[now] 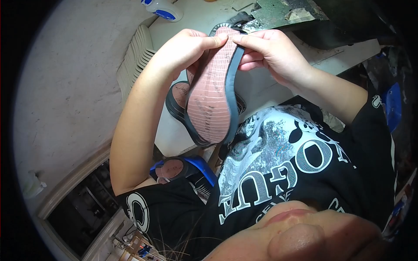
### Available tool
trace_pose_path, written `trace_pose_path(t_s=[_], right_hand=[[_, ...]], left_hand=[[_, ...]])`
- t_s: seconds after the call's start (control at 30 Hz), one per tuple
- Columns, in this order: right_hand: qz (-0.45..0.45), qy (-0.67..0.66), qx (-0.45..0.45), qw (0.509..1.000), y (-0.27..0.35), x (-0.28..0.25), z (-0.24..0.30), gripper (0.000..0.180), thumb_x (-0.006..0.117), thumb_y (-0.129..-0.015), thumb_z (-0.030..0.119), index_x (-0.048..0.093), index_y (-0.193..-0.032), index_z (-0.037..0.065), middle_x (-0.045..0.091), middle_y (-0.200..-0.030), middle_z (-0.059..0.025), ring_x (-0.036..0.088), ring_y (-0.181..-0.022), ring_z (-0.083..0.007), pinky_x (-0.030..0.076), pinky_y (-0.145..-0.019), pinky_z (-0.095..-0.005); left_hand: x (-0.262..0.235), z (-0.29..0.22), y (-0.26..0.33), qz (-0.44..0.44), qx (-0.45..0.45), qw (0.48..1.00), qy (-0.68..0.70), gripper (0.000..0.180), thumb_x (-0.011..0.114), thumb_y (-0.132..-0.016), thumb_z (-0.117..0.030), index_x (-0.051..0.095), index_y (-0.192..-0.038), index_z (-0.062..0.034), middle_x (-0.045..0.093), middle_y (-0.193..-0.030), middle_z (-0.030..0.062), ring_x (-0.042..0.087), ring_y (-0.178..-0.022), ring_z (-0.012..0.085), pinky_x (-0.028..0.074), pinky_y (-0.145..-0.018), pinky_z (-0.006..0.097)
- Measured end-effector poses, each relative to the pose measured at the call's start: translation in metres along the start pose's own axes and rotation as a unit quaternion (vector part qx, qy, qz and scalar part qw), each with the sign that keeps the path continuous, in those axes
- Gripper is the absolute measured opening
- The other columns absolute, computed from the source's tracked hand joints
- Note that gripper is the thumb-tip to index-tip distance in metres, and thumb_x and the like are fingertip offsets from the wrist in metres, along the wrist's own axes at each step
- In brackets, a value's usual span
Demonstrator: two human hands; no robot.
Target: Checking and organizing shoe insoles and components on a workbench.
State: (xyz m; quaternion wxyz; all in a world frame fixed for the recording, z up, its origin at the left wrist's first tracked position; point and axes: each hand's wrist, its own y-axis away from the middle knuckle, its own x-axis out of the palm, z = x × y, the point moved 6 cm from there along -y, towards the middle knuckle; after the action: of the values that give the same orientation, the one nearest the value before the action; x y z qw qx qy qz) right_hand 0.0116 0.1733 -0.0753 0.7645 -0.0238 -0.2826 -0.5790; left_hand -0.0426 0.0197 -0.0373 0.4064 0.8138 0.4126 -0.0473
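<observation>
Both hands hold a shoe sole (210, 91), pink with a reptile-skin pattern on top and a thick black rim around it. Its narrower end points away from me, and the wide end hangs toward my chest. My left hand (191, 45) grips the far end from the left, thumb pressed on the pink face. From the right, my right hand (267, 50) pinches the same end, its thumb close to the other thumb and its fingers curled behind the edge. Partly hidden beneath lies a second black-and-pink sole (175, 106) on the white table (170, 139).
A stack of cream, sole-shaped pieces (137, 56) stands along the wall at the left. Beyond it lies a white bottle with a blue label (163, 9). A worn green sheet (289, 15) covers the table's far right. Below my left arm, a blue bin (202, 167) holds more pink-faced soles.
</observation>
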Motion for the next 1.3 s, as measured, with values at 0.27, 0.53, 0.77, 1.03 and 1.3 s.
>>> trace_pose_path(t_s=[0.27,0.53,0.77,1.03,1.3], right_hand=[[0.083,0.043,0.122,0.988,0.054,-0.002,-0.013,0.035,0.074,-0.081,0.025,0.067,-0.099,-0.005,0.068,-0.092,-0.0087,0.064,-0.08,-0.0119,0.051,-0.075,-0.0256],[0.132,0.118,0.112,0.978,0.068,-0.022,-0.007,0.035,0.075,-0.08,0.016,0.067,-0.108,-0.002,0.069,-0.1,-0.0074,0.063,-0.09,-0.0118,0.049,-0.085,-0.0273],[0.069,0.043,0.059,0.995,0.041,-0.017,-0.01,0.031,0.073,-0.083,0.017,0.067,-0.106,-0.003,0.07,-0.098,-0.0091,0.064,-0.088,-0.0127,0.05,-0.083,-0.0269],[0.032,0.062,0.003,0.998,0.013,-0.005,-0.007,0.038,0.073,-0.083,0.026,0.066,-0.108,-0.003,0.069,-0.096,-0.008,0.064,-0.085,-0.0125,0.05,-0.081,-0.026],[0.109,0.076,0.148,0.98,0.037,0.005,-0.02,0.03,0.068,-0.088,0.022,0.065,-0.104,-0.003,0.069,-0.094,-0.0117,0.067,-0.077,-0.0132,0.054,-0.071,-0.0235]], left_hand=[[0.021,0.0,0.012,0.016,-0.046,0.998,0.044,0.056,0.06,-0.086,-0.058,0.06,-0.063,-0.0061,0.055,-0.045,0.0049,0.047,-0.033,0.0107,0.032,-0.035,0.02],[0.004,0.005,-0.012,-0.035,0.024,0.999,0.029,0.058,0.061,-0.084,-0.061,0.056,-0.056,-0.0105,0.035,-0.039,-0.0066,0.025,-0.031,0.0041,0.014,-0.035,0.022],[-0.029,0.016,-0.036,-0.162,0.067,0.984,-0.01,0.058,0.061,-0.08,-0.066,0.055,-0.057,-0.0131,0.036,-0.048,-0.0074,0.026,-0.046,0.0043,0.017,-0.045,0.023],[0.013,0.018,-0.027,-0.004,0.184,0.945,0.27,0.067,0.084,-0.07,-0.028,0.052,-0.118,0.0077,0.063,-0.106,0.0157,0.063,-0.095,0.0219,0.05,-0.085,0.03],[0.009,0.017,-0.014,-0.061,0.137,0.952,0.266,0.062,0.084,-0.071,-0.024,0.054,-0.112,0.0102,0.065,-0.095,0.0158,0.066,-0.082,0.0196,0.054,-0.074,0.029]])
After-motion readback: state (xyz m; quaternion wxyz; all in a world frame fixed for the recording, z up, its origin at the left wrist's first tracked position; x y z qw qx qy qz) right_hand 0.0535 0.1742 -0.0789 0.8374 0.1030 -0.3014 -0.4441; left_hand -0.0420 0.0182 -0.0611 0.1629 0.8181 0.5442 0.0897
